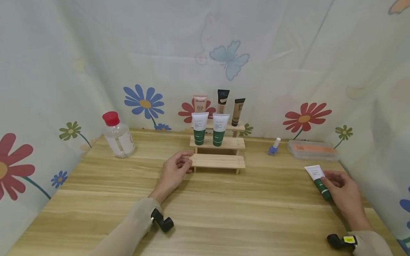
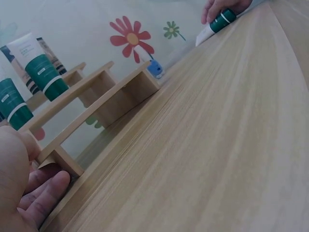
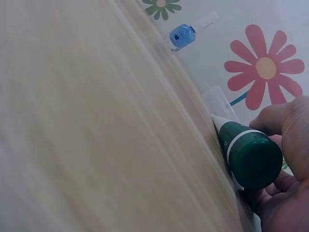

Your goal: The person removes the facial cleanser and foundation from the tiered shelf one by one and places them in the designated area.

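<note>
My left hand [image 1: 174,170] grips the left end of the lowest step of a wooden tiered display stand [image 1: 217,161]; in the left wrist view its fingers [image 2: 47,195] curl under that step. Over at the right, my right hand [image 1: 344,190] holds a white and green squeeze tube [image 1: 318,181] between thumb and fingers, low over the table. The right wrist view shows this tube's green cap end [image 3: 256,162] toward the camera. Two matching tubes, a left one [image 1: 199,129] and a right one [image 1: 220,131], stand on their caps on the middle step.
On the top step are a pink BB tube [image 1: 200,103], a black-capped tube [image 1: 222,101] and a gold-brown tube [image 1: 237,113]. A red-capped clear bottle [image 1: 119,137] stands left. Blue nail polish [image 1: 273,147] and a clear plastic case [image 1: 312,150] lie right of the stand, before a flowered curtain.
</note>
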Available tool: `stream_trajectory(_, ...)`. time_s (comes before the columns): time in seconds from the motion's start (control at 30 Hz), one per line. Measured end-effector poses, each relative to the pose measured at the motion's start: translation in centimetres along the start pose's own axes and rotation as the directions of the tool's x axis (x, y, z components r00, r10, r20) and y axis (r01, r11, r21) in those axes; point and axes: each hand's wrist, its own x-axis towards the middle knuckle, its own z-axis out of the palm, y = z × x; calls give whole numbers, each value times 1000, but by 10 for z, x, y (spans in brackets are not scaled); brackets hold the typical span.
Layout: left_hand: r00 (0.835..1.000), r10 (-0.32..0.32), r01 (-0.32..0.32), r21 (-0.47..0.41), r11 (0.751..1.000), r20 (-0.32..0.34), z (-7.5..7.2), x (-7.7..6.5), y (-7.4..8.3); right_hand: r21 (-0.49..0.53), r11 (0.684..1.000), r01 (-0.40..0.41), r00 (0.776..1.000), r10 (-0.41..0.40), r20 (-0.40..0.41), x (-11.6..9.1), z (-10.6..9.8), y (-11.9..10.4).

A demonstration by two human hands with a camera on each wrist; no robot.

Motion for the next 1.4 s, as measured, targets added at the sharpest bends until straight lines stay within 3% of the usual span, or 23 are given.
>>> stream_trajectory(0.23, 1000, 14, -14, -6, 1000, 4, 3, 3, -1, 46, 999, 14, 998, -12, -57, -1, 0, 2)
stream_trajectory(0.5, 1000, 10, -10, -3, 1000, 8, 3, 1, 0, 81, 995, -54, 995, 60, -75, -1, -5, -5)
stream_trajectory(0.9, 1000, 7, -7, -12, 1000, -1, 0, 0, 0, 338, 941, 20, 983, 43, -180, 8, -8, -61)
stream_trajectory(1.13, 1000, 4, -4, -9, 1000, -6, 1, 1, -1, 536, 820, 201, 974, -109, -198, 10, 11, -111)
stream_trajectory(1.37, 1000, 1, -1, 3, 1000, -6, 0, 0, 0, 581, 764, 280, 959, -248, -136, 10, 44, -161)
stream_trajectory(1.4, 1000, 2, -2, 2, 1000, -6, 0, 0, 0, 601, 744, 293, 954, -270, -130, 9, 49, -168)
